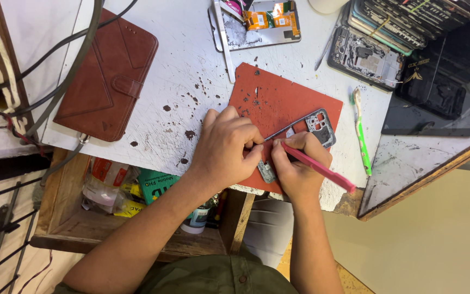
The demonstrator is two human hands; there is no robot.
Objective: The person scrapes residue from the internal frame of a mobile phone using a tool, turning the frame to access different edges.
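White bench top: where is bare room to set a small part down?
The white bench top is bare, only stained, between the brown leather case and the red mat. The right side is crowded: opened phones, a green toothbrush. Both hands cover the mat's near edge.

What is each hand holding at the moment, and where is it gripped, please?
Right hand grips a pink tool near its tip; left hand pins the grey phone frame at its near end.

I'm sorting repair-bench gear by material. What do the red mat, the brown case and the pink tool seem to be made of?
Mat: probably rubber or silicone, matte, lying flat.
Case: leather or imitation, with visible stitching and a strap.
Tool in the right hand: likely plastic, smooth uniform pink.
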